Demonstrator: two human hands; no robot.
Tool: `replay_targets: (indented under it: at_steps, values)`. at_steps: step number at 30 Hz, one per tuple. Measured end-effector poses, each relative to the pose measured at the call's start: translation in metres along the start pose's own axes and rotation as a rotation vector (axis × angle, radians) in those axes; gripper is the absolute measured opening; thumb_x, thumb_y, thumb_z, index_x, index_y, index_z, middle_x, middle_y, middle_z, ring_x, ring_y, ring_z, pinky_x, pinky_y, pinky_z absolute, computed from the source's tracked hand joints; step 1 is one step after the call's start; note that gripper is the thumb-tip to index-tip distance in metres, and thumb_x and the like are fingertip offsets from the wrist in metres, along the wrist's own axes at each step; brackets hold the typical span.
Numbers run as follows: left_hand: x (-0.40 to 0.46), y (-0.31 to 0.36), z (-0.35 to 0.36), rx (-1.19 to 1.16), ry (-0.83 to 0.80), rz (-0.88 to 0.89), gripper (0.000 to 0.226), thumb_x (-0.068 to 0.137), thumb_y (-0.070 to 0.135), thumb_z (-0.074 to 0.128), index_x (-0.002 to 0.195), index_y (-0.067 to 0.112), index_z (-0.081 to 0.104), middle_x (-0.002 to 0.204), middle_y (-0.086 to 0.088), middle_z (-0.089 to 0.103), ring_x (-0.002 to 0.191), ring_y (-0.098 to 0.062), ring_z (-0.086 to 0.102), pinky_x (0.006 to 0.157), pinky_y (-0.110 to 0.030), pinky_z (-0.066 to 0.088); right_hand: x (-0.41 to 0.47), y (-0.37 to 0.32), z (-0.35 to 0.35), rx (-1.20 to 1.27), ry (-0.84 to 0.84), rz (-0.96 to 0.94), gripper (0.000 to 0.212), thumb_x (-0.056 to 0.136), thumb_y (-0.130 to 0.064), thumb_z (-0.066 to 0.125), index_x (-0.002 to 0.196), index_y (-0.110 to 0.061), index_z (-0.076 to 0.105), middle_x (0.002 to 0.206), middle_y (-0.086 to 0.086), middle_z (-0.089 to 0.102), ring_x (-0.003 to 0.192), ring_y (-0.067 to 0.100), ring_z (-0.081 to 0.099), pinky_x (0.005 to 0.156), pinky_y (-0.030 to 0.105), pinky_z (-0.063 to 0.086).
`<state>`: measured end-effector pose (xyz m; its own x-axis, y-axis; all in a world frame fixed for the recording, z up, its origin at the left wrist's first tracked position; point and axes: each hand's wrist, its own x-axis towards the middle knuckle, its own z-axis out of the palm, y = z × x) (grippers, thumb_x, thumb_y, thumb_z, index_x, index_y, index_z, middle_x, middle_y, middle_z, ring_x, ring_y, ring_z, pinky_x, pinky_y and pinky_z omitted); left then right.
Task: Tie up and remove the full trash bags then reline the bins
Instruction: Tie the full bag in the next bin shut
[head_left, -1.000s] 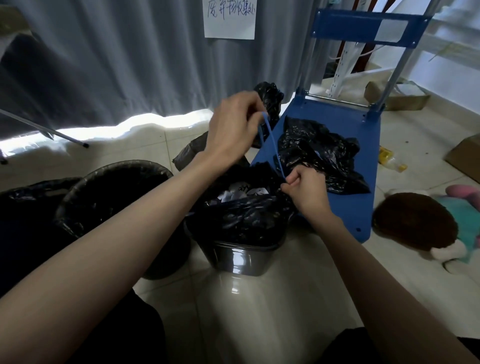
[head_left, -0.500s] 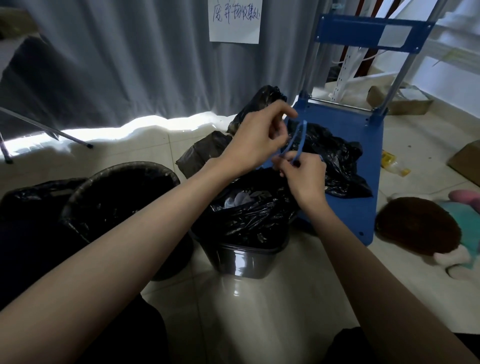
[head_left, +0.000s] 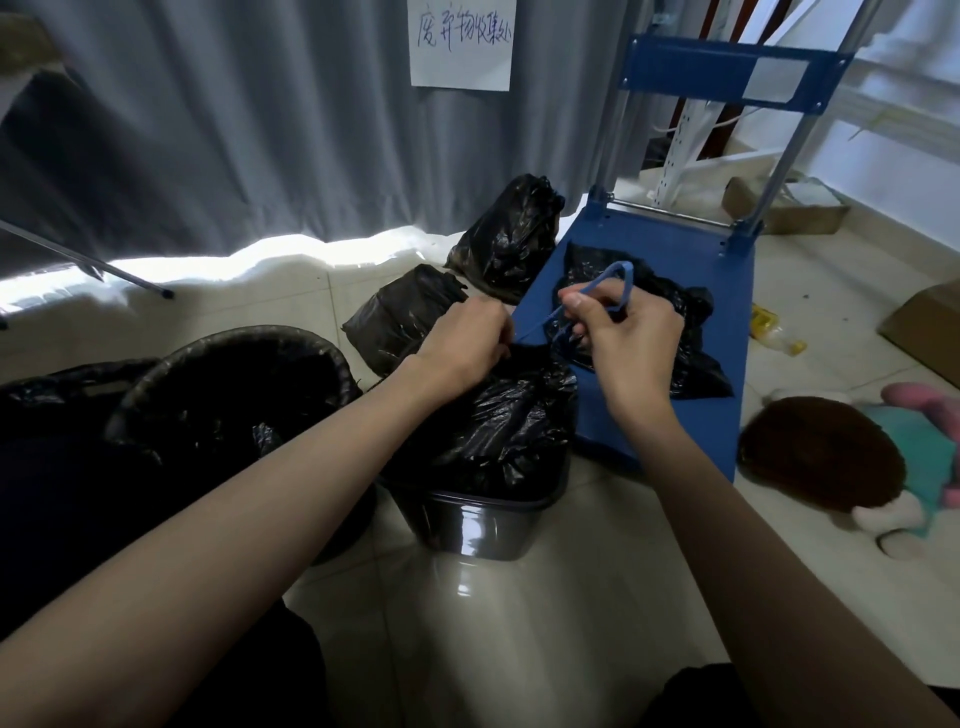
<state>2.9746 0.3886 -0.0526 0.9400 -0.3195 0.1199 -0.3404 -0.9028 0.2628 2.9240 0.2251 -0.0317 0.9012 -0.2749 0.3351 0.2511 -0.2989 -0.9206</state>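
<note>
A full black trash bag (head_left: 498, 431) sits gathered in a small rectangular grey bin (head_left: 478, 530) on the floor. A blue drawstring (head_left: 618, 280) runs from the bag's mouth. My left hand (head_left: 467, 338) grips the gathered bag top and one end of the string. My right hand (head_left: 628, 327) pinches the blue loop, which sticks up above its fingers. To the left stands a round black bin (head_left: 234, 384) lined with a black bag. Two tied black bags (head_left: 405, 312) (head_left: 511, 234) lie behind on the floor.
A blue platform trolley (head_left: 675, 260) stands right of the bin with a crumpled black bag (head_left: 691, 358) on its deck. A plush toy (head_left: 841, 457) and cardboard boxes (head_left: 924, 327) lie at right. A grey curtain (head_left: 208, 130) with a paper sign (head_left: 462, 41) hangs behind.
My left hand has dropped from above the bag down onto its gathered top. My right hand has shifted right with the blue loop, and the bag's mouth has closed over the white trash.
</note>
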Motion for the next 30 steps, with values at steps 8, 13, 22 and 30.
replay_targets:
  at_steps: [8, 13, 22, 30]
  values:
    - [0.003, 0.012, -0.019, -0.383, -0.022, 0.167, 0.025, 0.068, 0.027, 0.087, 0.082, 0.013, 0.072, 0.089, -0.006, 0.068, 0.085, -0.022, 0.063, 0.079, -0.037, 0.048, 0.005, -0.005, 0.002, 0.131, -0.184, 0.006, 0.017, 0.086, -0.003, 0.069, 0.097, -0.013, 0.077, 0.080, 0.007, 0.075, 0.067, 0.011, 0.066, 0.071, 0.026, 0.056]
    - [0.004, 0.013, -0.020, -0.317, 0.077, 0.154, 0.019, 0.074, 0.024, 0.082, 0.081, 0.008, 0.075, 0.076, 0.006, 0.063, 0.077, -0.020, 0.064, 0.070, -0.027, 0.042, 0.007, 0.014, 0.001, -0.073, -0.245, 0.172, 0.038, 0.077, -0.014, 0.081, 0.112, -0.010, 0.068, 0.096, 0.012, 0.070, 0.081, 0.018, 0.066, 0.083, 0.035, 0.056]
    - [0.003, 0.011, -0.025, -0.416, 0.203, 0.047, 0.012, 0.075, 0.018, 0.080, 0.070, 0.009, 0.073, 0.074, 0.012, 0.070, 0.072, 0.005, 0.063, 0.076, -0.025, 0.051, -0.001, 0.040, 0.002, -0.412, -0.287, 0.255, 0.020, 0.080, -0.009, 0.074, 0.068, -0.016, 0.059, 0.065, -0.002, 0.060, 0.061, 0.005, 0.054, 0.051, 0.002, 0.037]
    - [-0.007, -0.017, -0.039, -0.296, -0.002, -0.038, 0.033, 0.065, 0.028, 0.089, 0.085, 0.020, 0.065, 0.073, 0.010, 0.067, 0.072, -0.009, 0.064, 0.071, -0.028, 0.050, -0.007, 0.024, 0.005, -0.505, -0.339, 0.169, 0.025, 0.075, -0.022, 0.079, 0.071, -0.015, 0.055, 0.069, -0.001, 0.058, 0.069, 0.015, 0.054, 0.066, 0.033, 0.045]
